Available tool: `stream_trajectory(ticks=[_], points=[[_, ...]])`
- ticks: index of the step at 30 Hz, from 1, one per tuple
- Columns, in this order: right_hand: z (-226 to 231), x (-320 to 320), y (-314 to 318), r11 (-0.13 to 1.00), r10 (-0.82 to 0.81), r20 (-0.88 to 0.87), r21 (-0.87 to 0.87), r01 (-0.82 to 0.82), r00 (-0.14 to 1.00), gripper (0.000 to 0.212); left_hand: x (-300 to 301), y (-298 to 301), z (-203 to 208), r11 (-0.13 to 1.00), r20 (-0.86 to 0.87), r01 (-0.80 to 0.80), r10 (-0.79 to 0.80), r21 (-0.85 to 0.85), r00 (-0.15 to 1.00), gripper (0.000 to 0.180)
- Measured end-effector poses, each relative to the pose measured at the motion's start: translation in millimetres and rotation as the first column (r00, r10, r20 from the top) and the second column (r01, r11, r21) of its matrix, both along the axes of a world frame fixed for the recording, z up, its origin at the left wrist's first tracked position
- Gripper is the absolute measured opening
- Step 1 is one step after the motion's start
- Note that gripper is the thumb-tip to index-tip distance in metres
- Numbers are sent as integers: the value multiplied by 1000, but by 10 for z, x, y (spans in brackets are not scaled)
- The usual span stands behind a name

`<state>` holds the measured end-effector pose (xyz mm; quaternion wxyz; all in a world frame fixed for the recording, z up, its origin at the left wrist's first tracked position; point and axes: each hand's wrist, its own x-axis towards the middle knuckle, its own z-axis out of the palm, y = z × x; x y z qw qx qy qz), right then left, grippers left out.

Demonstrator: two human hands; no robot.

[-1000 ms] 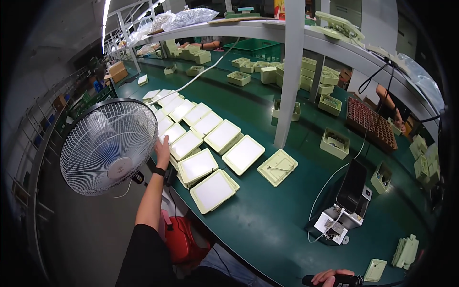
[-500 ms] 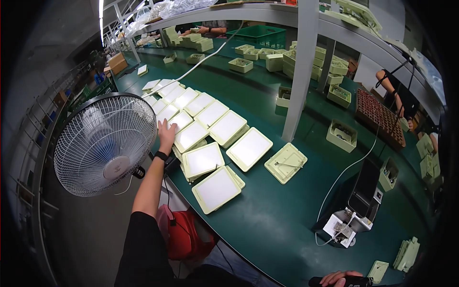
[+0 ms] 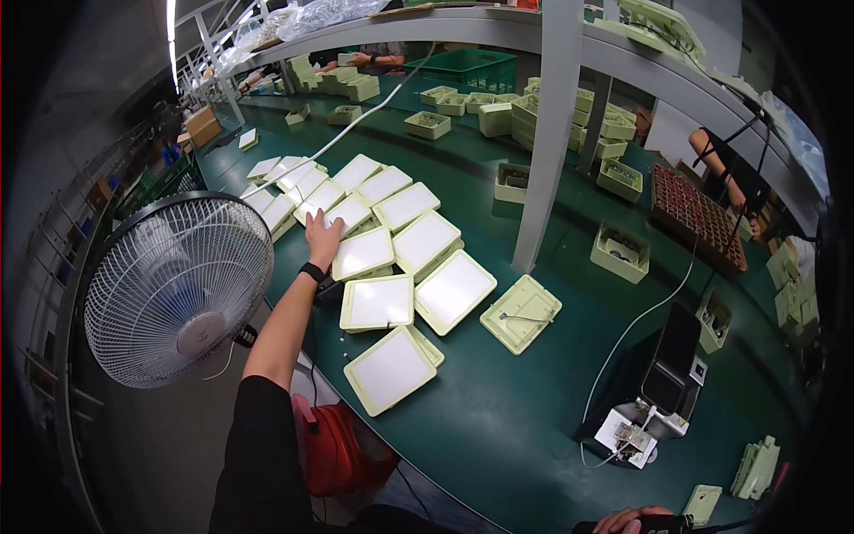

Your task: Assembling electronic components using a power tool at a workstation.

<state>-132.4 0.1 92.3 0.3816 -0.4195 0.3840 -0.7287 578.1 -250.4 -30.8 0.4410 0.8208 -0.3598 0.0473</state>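
My left hand [image 3: 322, 236], a dark band at its wrist, rests with fingers apart against the near edge of pale green rectangular panels with white faces. The panel under its fingertips [image 3: 349, 214] lies among several overlapping ones. Nearer to me are another white-faced panel [image 3: 390, 369] and one [image 3: 378, 303] just beyond it. To their right a pale green cover [image 3: 521, 313] lies with its inner side up and a thin wire across it. At the lower edge my right hand [image 3: 624, 519], partly cut off, is closed around a black elongated tool [image 3: 663, 523].
A caged fan [image 3: 182, 294] stands left of the green table [image 3: 498, 409]. A grey post [image 3: 544, 160] rises from the tabletop. A black machine [image 3: 654, 383] with a white cable sits at right. Pale green boxes [image 3: 620, 252] and a brown gridded tray [image 3: 698, 218] lie beyond, near another person's arm [image 3: 722, 169].
My left hand has moved away from me and to the right, and the panels beside it have shifted in that direction. The view has turned slightly. My right hand has stayed put.
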Motion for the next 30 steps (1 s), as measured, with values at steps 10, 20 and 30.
stream_trajectory(ticks=[10,20,30], points=[[49,74,-113,994,60,-12,90,-58,998,30,-126,-1208,58,1000,11,-27,27,16,1000,90],[-53,-30,-123,938,19,-195,343,50,981,31,413,-2788,-157,954,64,146,-168,260,984,91],[-82,265,-96,965,-46,-286,236,117,957,24,571,-2585,122,920,-127,191,-247,-343,961,85]])
